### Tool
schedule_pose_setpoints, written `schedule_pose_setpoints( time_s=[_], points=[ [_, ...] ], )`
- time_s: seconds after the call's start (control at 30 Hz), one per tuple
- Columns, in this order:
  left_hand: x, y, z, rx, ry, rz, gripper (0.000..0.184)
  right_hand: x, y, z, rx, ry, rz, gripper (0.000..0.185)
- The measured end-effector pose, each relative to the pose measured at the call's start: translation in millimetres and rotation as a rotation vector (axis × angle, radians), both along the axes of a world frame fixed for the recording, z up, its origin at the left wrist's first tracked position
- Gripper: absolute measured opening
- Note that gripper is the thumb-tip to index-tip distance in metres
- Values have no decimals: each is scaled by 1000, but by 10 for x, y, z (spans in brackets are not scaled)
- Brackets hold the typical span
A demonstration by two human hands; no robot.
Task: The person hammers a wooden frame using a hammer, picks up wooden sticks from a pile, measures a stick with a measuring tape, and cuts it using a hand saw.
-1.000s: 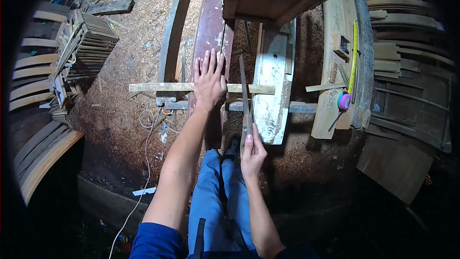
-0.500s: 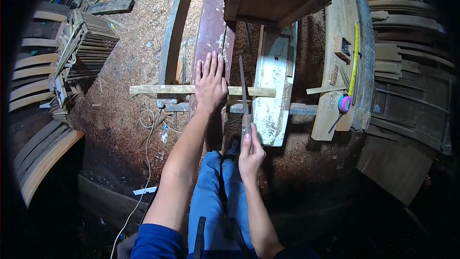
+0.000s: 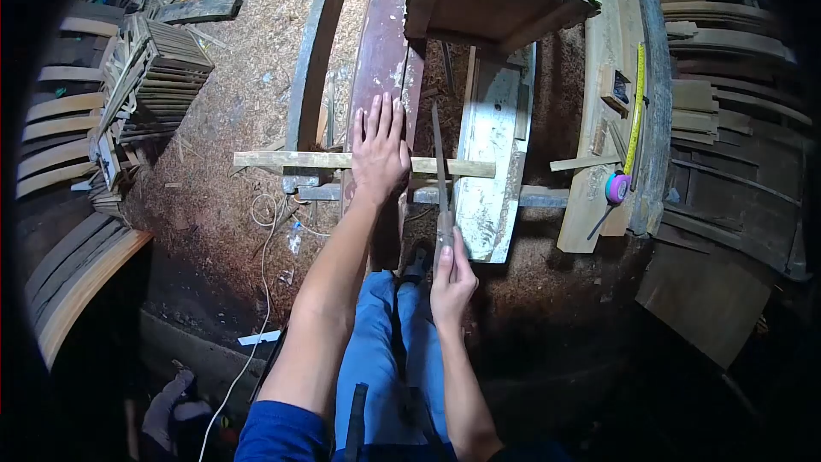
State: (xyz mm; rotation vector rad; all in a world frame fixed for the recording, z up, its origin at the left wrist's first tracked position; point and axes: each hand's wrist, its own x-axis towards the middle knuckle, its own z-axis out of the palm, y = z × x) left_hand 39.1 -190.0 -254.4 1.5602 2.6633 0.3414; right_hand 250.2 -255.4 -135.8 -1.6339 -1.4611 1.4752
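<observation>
My left hand [image 3: 379, 158] lies flat with fingers stretched out, pressing a thin wooden strip [image 3: 291, 160] against a maroon plank [image 3: 380, 60] with worn paint. The strip runs crosswise, its right end over a white-stained board [image 3: 483, 205]. Closed around the handle of a narrow-bladed handsaw [image 3: 441, 173] is my right hand [image 3: 453, 287]. The saw blade points away from me and crosses the strip between the plank and the white-stained board. Whether its teeth have cut into the wood is too small to tell.
A wooden box frame [image 3: 496, 0] stands beyond the boards. A yellow tape measure [image 3: 617, 187] lies extended on a plank [image 3: 581, 214] at right. Slat bundles [image 3: 171, 77] and curved wood pieces flank both sides. A white cable [image 3: 265, 291] crosses the shaving-covered floor. Another person [image 3: 167, 411] is at lower left.
The handsaw and my right hand have moved slightly toward me. My left hand stays on the strip. Another person has come into view at the lower left. The whole view has shifted a little.
</observation>
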Motion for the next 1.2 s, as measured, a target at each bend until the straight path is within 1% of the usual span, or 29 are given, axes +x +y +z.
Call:
schedule_pose_setpoints(
  time_s=[0.07,0.1,0.2,0.4,0.47,0.6,0.8,0.9,1.0,1.07,1.13,1.2],
  points=[
    [8,-3,-8,-7,10,-2,75,-18,33,-19,97,-58,65,45],
    [1,2,-14,-13,28,-4,74,-52,49,-63,108,-17,48,45],
    [0,3,0,-2,4,1,74,-45,10,-27,53,-54,46,44],
    [20,2,52,3,-19,-5,74,-208,51,-125,131,-34,10,44],
    [-5,2,39,2,-12,-5,74,-190,10,-51,74,-61,16,44],
    [22,-5,5,-10,5,-2,74,-241,62,-131,142,-26,14,44],
    [3,-1,20,12,-32,0,74,-169,1,-116,137,-38,21,42],
    [20,-7,11,-16,19,-7,73,-293,175,-213,174,-28,17,42],
    [-7,11,20,-23,0,2,74,-233,86,-196,139,-75,60,43],
    [-13,-23,30,24,-70,-22,73,-211,43,-158,148,-89,41,43],
    [-17,-27,19,7,-78,-28,72,-230,66,-133,108,-60,6,42],
    [2,4,8,-30,18,-5,71,-268,94,-170,125,-67,16,43]
  ],
)
